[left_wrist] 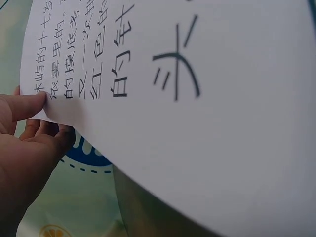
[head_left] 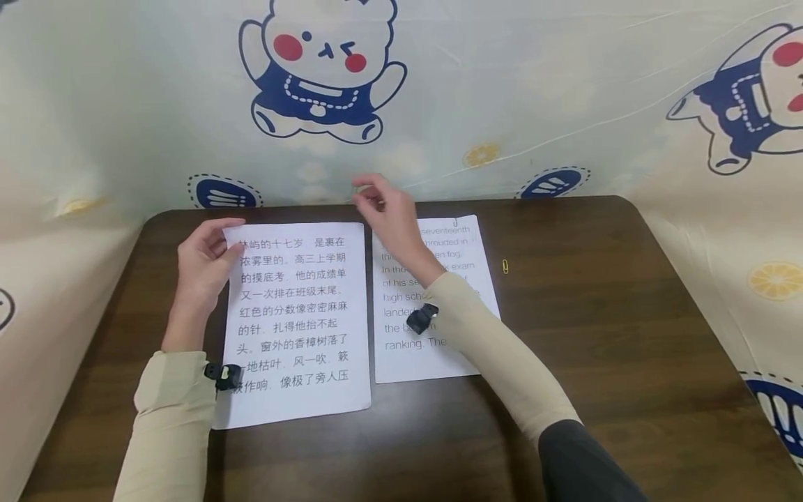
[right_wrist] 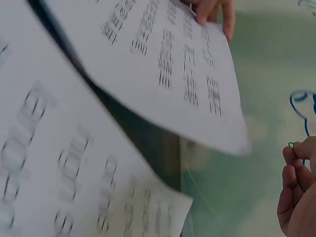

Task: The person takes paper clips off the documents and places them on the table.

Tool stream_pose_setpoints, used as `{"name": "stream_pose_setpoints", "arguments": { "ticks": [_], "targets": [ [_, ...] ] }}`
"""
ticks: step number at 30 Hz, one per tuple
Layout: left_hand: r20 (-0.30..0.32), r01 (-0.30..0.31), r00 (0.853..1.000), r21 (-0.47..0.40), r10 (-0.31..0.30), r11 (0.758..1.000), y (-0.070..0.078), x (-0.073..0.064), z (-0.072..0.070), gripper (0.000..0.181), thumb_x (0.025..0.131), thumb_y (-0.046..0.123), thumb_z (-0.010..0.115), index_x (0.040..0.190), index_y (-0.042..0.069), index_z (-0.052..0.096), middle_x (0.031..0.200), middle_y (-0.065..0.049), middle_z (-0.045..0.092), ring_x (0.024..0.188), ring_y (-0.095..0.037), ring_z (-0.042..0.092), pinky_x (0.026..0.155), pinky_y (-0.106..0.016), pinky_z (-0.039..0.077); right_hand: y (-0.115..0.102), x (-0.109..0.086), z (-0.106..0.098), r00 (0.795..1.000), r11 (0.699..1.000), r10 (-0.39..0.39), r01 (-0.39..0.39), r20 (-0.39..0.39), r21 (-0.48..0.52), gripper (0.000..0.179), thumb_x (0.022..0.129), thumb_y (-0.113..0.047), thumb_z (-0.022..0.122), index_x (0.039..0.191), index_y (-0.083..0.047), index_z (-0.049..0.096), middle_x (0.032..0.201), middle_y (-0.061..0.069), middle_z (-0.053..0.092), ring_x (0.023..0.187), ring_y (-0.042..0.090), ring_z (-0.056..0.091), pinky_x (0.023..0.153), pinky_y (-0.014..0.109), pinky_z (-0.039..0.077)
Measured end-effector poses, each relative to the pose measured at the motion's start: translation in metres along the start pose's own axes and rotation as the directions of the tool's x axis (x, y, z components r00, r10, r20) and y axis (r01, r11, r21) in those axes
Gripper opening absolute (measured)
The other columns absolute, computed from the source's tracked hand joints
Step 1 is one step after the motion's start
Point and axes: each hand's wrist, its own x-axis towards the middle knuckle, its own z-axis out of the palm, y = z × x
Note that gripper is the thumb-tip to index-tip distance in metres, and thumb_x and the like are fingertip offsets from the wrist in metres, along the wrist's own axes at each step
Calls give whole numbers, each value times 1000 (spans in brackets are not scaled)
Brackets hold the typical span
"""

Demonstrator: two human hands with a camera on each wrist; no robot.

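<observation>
My left hand pinches the upper left corner of a white sheet with Chinese text, thumb on the printed face and fingers behind, as the left wrist view shows. That sheet is lifted and bowed in both wrist views. My right hand is raised above the sheets' top edges. Between its thumb and index finger it pinches a small green paper clip, of which just a loop shows. Beneath the right forearm lies a sheet with English text, partly hidden, with a paper clip on its top edge.
A yellow paper clip lies on the dark wooden table, right of the English sheet. Behind the table hangs a pale curtain printed with cartoon figures and orange slices. Both wrists wear small black cameras.
</observation>
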Motion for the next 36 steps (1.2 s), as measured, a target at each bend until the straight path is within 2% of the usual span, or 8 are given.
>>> {"name": "stream_pose_setpoints", "arguments": {
  "ticks": [4, 10, 19, 22, 28, 36],
  "targets": [
    [9, -2, 1000, 16, 2, 1000, 0, 2, 0, 43, 100, 17, 59, 141, 27, 57, 147, -1, 56, 109, -9, 61, 86, -6, 50, 20, -7, -26, 997, 998, 55, -55, -55, 8, 23, 97, -14, 66, 120, -12, 68, 98, 10, 75, 81, 13, 64, 74, 18, 51],
    [12, 8, 1000, 45, -8, 999, -1, 5, 0, 43, 100, 19, 59, 142, 28, 56, 148, -2, 56, 108, -9, 60, 85, -5, 50, 40, -19, -63, 990, 995, 76, -83, -122, -58, 22, 96, -16, 67, 117, -13, 70, 94, 8, 76, 78, 15, 63, 72, 21, 47],
    [44, 9, 999, 116, -14, 993, -1, 10, 4, 43, 101, 21, 57, 142, 32, 55, 148, -4, 55, 108, -11, 59, 84, -6, 50, 59, -38, -99, 977, 975, 158, -178, -144, -135, 23, 97, -21, 67, 118, -14, 71, 95, 7, 75, 82, 15, 62, 75, 22, 47],
    [56, 13, 998, 142, -21, 990, 0, 12, 6, 43, 102, 22, 56, 143, 34, 53, 149, -4, 53, 112, -14, 59, 91, -12, 52, 61, -42, -106, 977, 972, 159, -180, -139, -150, 23, 96, -20, 68, 118, -13, 71, 94, 7, 74, 83, 15, 61, 75, 22, 47],
    [60, 38, 997, 173, -49, 984, 1, 14, 5, 45, 102, 20, 54, 145, 33, 51, 152, -4, 51, 119, -20, 57, 106, -33, 52, 65, -52, -123, 976, 963, 177, -199, -129, -184, 22, 95, -19, 69, 117, -13, 71, 94, 8, 73, 82, 17, 59, 76, 23, 45],
    [70, 28, 997, 185, -41, 982, 1, 17, 7, 45, 103, 19, 53, 146, 33, 50, 154, -5, 49, 121, -24, 56, 108, -39, 51, 82, -78, -165, 953, 922, 285, -302, -101, -242, 27, 96, -24, 67, 121, -14, 68, 102, 7, 72, 88, 19, 59, 74, 26, 47]
  ]
}}
